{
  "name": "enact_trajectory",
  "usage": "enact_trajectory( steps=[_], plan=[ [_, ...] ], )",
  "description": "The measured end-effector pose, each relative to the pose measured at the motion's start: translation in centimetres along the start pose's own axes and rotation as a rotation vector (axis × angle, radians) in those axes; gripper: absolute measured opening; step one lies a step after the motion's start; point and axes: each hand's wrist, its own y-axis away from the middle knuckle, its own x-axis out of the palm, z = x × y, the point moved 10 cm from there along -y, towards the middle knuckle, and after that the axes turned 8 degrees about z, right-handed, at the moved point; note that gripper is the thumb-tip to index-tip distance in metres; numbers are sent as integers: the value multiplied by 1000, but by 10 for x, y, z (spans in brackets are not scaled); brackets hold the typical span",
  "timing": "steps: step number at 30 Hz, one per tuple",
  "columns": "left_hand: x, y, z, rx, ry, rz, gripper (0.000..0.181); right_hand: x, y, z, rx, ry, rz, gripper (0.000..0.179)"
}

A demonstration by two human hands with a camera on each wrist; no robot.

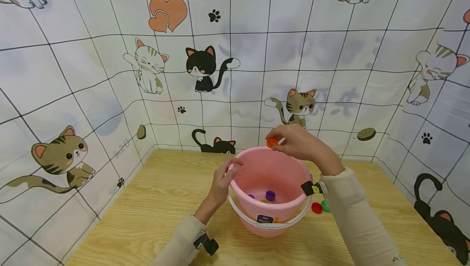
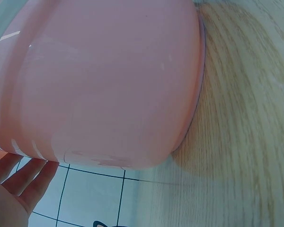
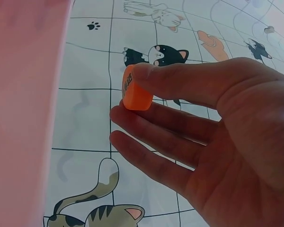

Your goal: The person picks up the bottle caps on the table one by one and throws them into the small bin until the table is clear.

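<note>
A pink bucket with a white handle stands upright on the wooden table. My left hand grips its left rim, thumb inside; in the left wrist view the fingers lie along the outer wall. Above the far rim, my right hand pinches an orange bottle cap between thumb and fingers, dark print showing on the cap's top. Inside the bucket lie a purple cap, part of another purple one and a bit of yellow.
Right of the bucket, a red cap and a green cap lie on the wooden table, close to my right forearm. White cloth walls printed with cats and grid lines rise behind the table and on both sides.
</note>
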Motion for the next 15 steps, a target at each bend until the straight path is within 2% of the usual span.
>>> enact_trajectory(
  steps=[15],
  plan=[
    [1,0,2,-22,-48,8,33,1,-2,-1,28,5,30,27]
  ],
)
